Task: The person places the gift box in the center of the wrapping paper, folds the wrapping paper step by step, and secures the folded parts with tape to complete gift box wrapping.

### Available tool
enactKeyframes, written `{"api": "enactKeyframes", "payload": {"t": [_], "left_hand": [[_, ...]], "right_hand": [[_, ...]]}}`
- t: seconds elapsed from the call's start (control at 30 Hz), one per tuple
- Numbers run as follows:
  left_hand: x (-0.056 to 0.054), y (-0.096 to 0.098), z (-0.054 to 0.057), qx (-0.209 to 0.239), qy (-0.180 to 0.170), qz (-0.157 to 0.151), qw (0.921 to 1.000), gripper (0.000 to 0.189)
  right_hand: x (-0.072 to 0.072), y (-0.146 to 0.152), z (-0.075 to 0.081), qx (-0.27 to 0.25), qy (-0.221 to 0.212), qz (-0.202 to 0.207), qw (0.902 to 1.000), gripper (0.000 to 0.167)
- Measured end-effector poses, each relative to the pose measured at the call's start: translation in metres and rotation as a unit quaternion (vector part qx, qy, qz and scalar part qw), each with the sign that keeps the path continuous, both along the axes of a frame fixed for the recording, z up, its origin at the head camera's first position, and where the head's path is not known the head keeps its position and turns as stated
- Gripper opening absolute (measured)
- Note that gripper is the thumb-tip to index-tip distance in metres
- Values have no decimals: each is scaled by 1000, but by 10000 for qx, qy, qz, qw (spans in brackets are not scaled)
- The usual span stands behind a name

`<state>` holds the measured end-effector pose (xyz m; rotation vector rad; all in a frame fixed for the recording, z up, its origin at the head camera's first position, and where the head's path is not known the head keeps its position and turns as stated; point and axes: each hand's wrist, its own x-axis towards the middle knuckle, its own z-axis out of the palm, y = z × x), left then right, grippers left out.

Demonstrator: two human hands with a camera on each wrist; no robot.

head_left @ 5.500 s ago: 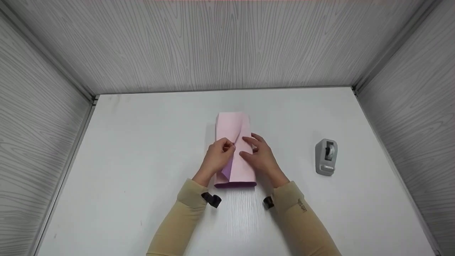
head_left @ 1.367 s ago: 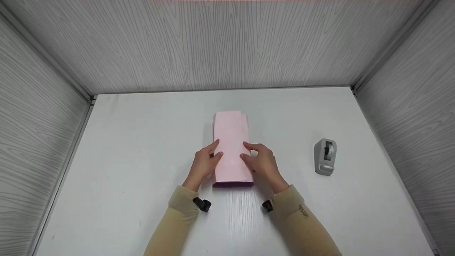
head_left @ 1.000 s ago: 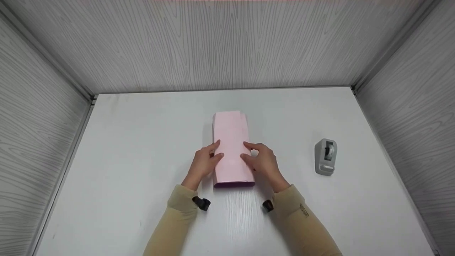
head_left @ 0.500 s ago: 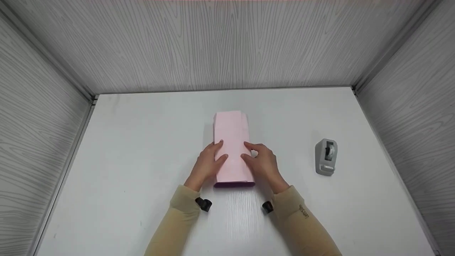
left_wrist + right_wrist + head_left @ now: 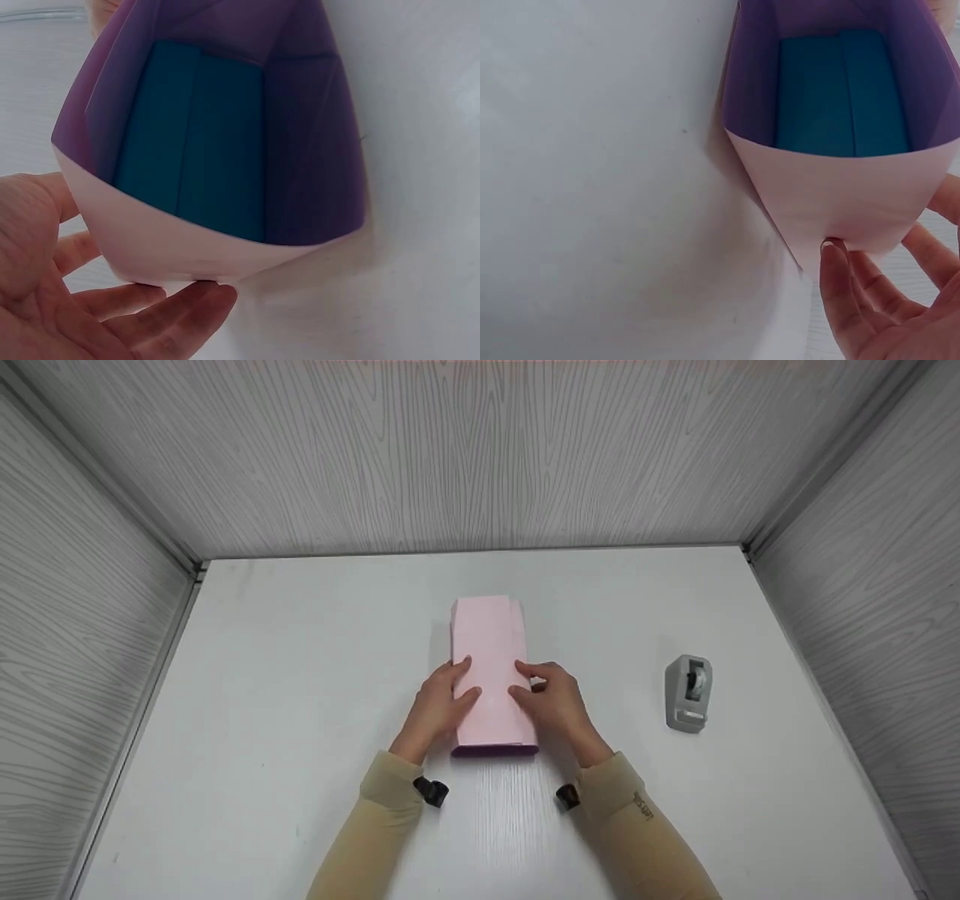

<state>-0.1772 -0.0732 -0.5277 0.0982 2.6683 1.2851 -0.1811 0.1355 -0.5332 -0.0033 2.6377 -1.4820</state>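
Observation:
Pink wrapping paper (image 5: 487, 634) with a purple inner side lies lengthwise on the table, folded round a blue box (image 5: 225, 142). Both wrist views look into the near end of the paper, which stands open like a sleeve, with the box set back inside. My left hand (image 5: 436, 706) holds the paper's left side, thumb and forefinger on the top face. On the opposite side my right hand (image 5: 553, 701) grips the wrapped box, its thumb and forefinger tips pressing the top near the right edge. The far end of the box is hidden under the paper.
A grey tape dispenser (image 5: 687, 694) with a roll of tape stands to the right on the white table (image 5: 262, 675). Grey wood-grain panels (image 5: 480, 457) close off the back and both sides.
Several seconds ago my left hand pinched a lifted flap edge showing purple. The flap now lies flat over the top, and that hand has shifted to the left side. Lately almost nothing moves.

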Motion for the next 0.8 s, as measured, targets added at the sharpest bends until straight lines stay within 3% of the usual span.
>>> {"api": "enactKeyframes", "payload": {"t": [0.53, 0.8], "left_hand": [[0, 0, -3, -326, 180, -146, 9992, 58], [3, 3, -5, -459, 264, -126, 9985, 57]], "right_hand": [[2, -6, 6, 318, -43, -129, 9994, 50], [1, -9, 6, 134, -35, -104, 9999, 51]]}}
